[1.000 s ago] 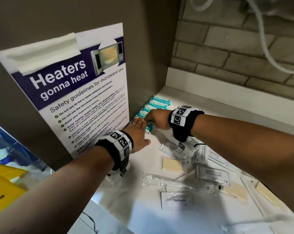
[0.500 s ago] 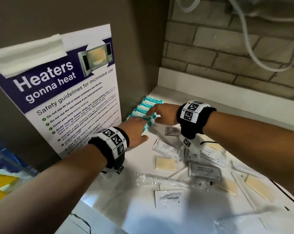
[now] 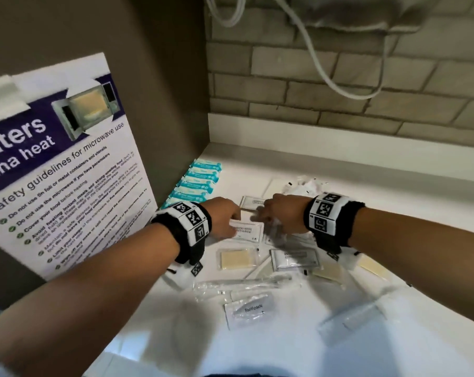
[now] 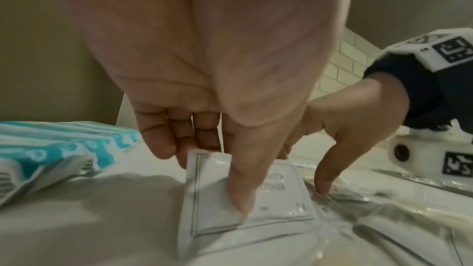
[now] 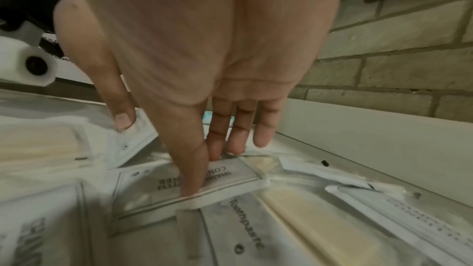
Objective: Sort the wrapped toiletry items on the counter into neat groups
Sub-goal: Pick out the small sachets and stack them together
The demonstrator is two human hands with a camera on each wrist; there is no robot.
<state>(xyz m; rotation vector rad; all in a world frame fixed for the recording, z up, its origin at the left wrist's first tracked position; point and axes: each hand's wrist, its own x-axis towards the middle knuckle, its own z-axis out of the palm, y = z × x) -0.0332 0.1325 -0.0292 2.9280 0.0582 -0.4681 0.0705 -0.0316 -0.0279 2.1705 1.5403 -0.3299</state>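
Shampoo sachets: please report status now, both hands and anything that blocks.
Left hand pinches one shampoo sachet. Right hand pinches another sachet, lying on a toothpaste sachet. Teal packets already lined up by the wall.

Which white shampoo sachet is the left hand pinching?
The white shampoo-with-conditioner sachet beside the teal packet row; the left hand pinches it. The right hand pinches another.

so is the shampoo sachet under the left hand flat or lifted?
Partly lifted: left hand pinches shampoo sachet, far edge raised off counter.
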